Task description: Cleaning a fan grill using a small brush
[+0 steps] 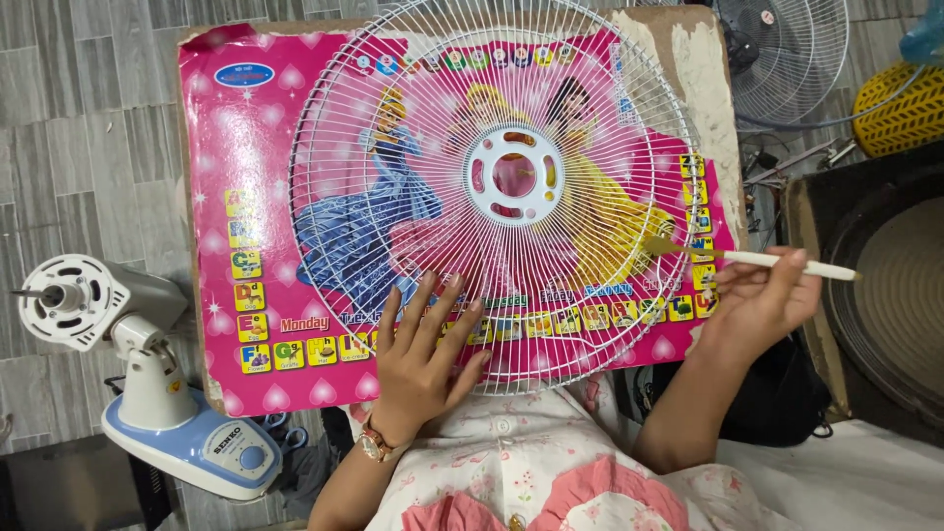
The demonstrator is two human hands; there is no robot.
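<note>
The left hand (425, 349) lay flat, fingers spread wide, pressing the white fan grille (497, 187) near its 6 o'clock rim. The right hand (757, 300), at 4 o'clock just off the rim, pinched a thin brush (757, 259), its bristles touching the wires. The round grille, with a holed hub, rested on a pink board (246, 147) that it nearly covered. A fan base (147, 374) stood at 8 o'clock, another grille (787, 49) at 1 o'clock.
</note>
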